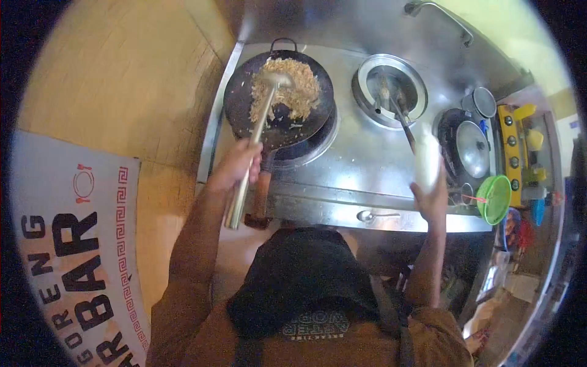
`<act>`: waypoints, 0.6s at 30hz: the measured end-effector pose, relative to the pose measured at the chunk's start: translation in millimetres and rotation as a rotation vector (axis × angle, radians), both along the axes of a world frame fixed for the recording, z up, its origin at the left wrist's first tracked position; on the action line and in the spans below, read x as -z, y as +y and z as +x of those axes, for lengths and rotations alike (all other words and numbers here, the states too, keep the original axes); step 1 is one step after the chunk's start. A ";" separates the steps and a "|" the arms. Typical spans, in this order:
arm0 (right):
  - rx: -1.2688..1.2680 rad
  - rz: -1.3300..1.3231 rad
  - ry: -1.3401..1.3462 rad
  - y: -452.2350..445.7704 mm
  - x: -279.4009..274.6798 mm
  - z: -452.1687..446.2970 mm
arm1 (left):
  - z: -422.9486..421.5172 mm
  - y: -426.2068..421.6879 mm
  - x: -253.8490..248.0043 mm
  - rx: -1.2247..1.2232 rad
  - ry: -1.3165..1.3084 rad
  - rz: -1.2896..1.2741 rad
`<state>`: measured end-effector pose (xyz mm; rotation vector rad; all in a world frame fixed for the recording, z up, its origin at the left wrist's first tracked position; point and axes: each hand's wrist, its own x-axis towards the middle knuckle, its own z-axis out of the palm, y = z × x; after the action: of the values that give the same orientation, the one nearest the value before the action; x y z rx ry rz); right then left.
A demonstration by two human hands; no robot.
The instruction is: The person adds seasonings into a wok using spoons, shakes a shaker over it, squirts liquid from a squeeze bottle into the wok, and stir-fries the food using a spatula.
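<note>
Fried rice lies in a dark wok on the left of the stove. My left hand is closed round the long handle of a metal wok ladle, whose rounded head rests in the rice. Just below that hand is the wok's wooden handle, which it does not appear to grip. On the right, my right hand is wrapped round a white bottle, held above the steel worktop; its top is blurred and its contents cannot be made out.
A round metal pot with utensils stands right of the wok. Further right are a lidded pan, a grey cup, a green basket and a yellow rack. A spoon lies near the front edge. A printed banner hangs left.
</note>
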<state>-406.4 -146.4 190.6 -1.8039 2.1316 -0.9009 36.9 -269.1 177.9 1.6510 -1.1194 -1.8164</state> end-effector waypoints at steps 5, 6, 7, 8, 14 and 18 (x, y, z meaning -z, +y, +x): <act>-0.325 0.400 0.320 -144.5 -51.4 107.4 | 45.0 -17.4 -67.8 0.031 0.061 -0.068; -0.386 0.362 0.481 -179.0 -35.6 120.1 | 53.0 -14.5 -76.7 0.049 0.062 -0.072; -0.403 0.441 0.636 -198.0 -45.0 144.2 | 58.0 -3.9 -83.4 0.051 0.022 -0.103; -0.464 0.473 0.697 -224.2 -31.4 148.5 | 66.4 9.0 -81.8 0.046 0.002 -0.115; -0.490 0.477 0.806 -258.3 -22.0 186.3 | 112.5 62.1 -60.4 -0.012 0.122 -0.090; -0.446 0.413 0.846 -284.0 -21.5 202.4 | 133.8 73.4 -41.2 -0.003 0.120 -0.097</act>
<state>-204.0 -430.3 212.0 -2.4997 1.9005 0.4666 170.8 -195.7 219.1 1.4685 -1.1339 -1.8042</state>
